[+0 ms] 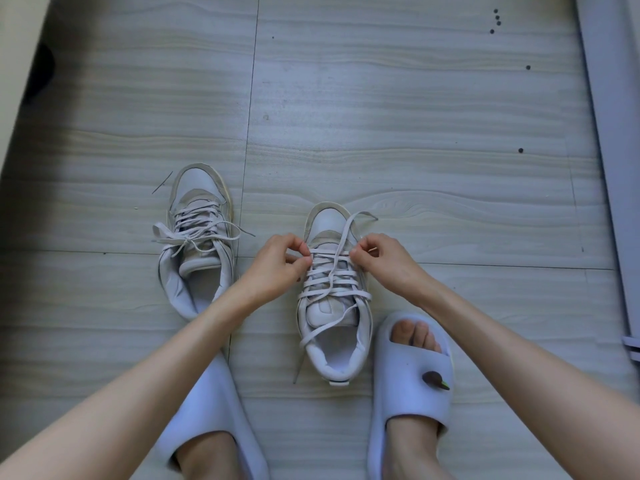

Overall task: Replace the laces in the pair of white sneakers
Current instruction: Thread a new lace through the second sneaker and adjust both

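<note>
Two white sneakers on pale wood-grain floor [415,133], toes pointing away. Near sneaker [334,306] centre frame, between the forearms, heel just beside the right slipper [410,372]. Lace [332,275] threaded crosswise through most eyelets; one loose end looping past the toe to the right, other end trailing out of the collar down past the heel on the left side. Left hand [277,265] at the sneaker's left edge near the toe-side rows, fingers [303,252] curled, pinching the lace. Right hand [384,261] at the right edge, fingers [360,252] curled, pinching the lace at the same row. Second sneaker [199,230] left of it, well apart, laced and loosely knotted, ends splayed to both sides; heel touching or overlapping the left slipper [207,375], partly hidden by the left forearm. Bare strip of floor between the two sneakers. Wide open floor beyond both toes up to the top of frame. Grey frame edge [609,133] running down the far right, well clear of the hands. Wall edge at far left. Few dark specks on the floor at upper right.
</note>
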The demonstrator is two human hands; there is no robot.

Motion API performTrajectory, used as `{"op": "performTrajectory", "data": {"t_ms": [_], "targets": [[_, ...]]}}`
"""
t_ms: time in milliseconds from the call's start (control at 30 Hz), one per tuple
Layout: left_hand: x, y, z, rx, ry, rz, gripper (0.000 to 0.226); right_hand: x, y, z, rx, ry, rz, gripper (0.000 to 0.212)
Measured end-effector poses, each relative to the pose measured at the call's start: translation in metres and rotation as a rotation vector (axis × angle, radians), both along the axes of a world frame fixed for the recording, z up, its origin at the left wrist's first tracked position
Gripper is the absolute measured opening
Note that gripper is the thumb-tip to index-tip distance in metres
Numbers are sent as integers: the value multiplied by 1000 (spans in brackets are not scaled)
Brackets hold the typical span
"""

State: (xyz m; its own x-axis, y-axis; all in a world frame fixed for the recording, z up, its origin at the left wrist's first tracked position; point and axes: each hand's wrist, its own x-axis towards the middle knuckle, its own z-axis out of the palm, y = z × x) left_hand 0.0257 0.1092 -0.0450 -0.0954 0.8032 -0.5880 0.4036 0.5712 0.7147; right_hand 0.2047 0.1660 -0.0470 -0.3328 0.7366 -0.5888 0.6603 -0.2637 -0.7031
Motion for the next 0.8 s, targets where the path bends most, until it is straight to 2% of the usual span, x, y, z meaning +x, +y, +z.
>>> {"op": "performTrajectory", "data": {"t_ms": [133,300,400,567,667,800], "targets": [[3,-3,6,108,168,-152,5,-1,-4,6,56,-12,98,15],[6,-7,5,115,227,-290,12,0,-5,7,108,-101,263,12],[5,-5,6,76,145,-214,11,2,-4,9,67,-81,206,13],[-3,-8,8,-88,-124,20,11,12,-6,9,-15,-12,127,12],[-5,-10,9,-102,-187,41,16,18,-9,10,-62,55,79,7],[-6,-13,8,-113,-216,84,15,19,-9,16,-107,108,99,11]]}}
